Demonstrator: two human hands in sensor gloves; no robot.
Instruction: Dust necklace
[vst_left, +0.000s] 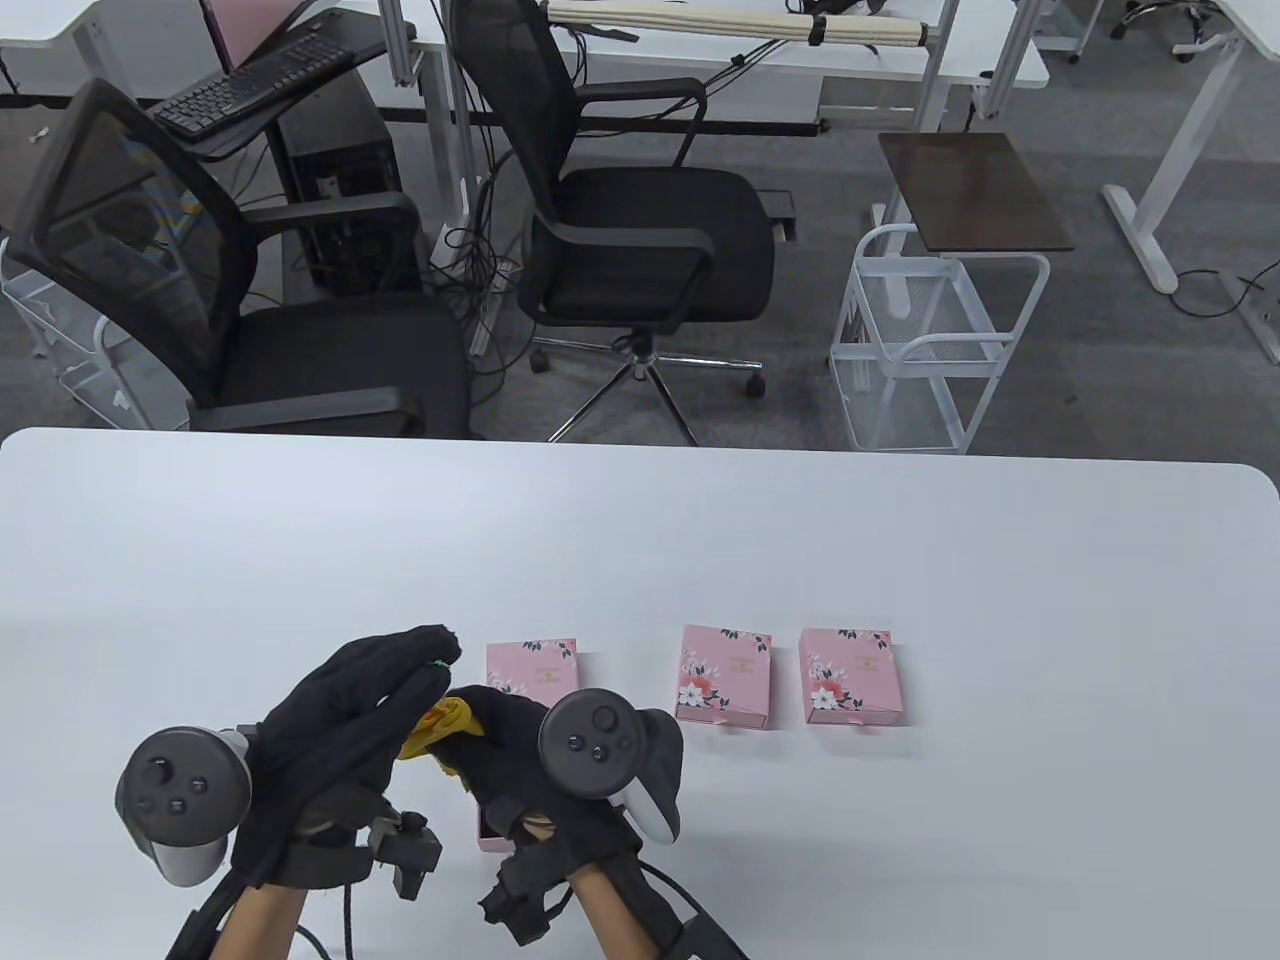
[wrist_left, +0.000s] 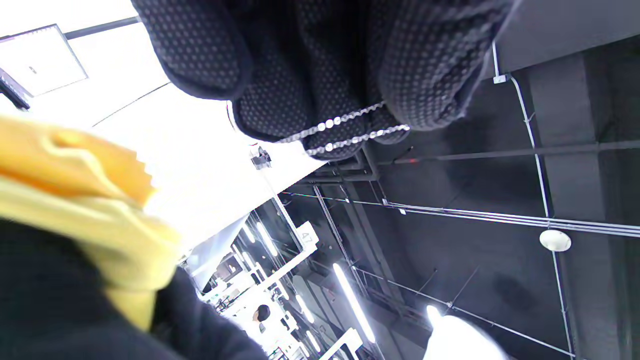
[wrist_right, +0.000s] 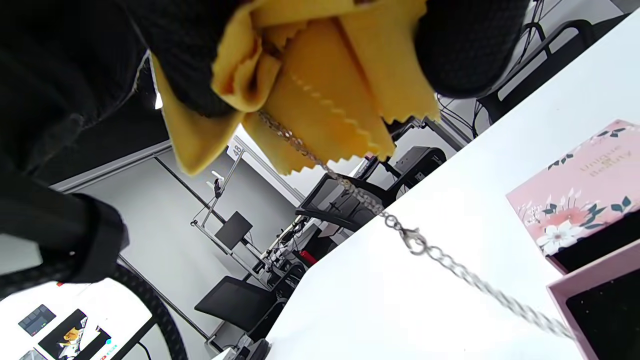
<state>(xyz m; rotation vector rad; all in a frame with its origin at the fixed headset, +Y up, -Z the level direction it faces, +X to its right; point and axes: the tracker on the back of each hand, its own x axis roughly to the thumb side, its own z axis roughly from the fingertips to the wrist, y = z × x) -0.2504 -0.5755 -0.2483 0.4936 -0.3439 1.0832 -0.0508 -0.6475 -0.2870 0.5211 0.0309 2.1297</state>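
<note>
left hand (vst_left: 340, 720) pinched silver necklace (wrist_left: 345, 132) in fingertips | right hand (vst_left: 520, 760) gripped yellow cloth (wrist_right: 320, 95) around chain

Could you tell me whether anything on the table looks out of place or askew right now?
Nothing stands out. The three pink boxes lie flat in a row, and the necklace runs from the yellow cloth toward an open box.

Shiny metal necklace (wrist_right: 400, 230); soft matt yellow cloth (wrist_right: 320, 100) with pinked edges; pink floral box (wrist_right: 580, 185), probably matt cardboard.
</note>
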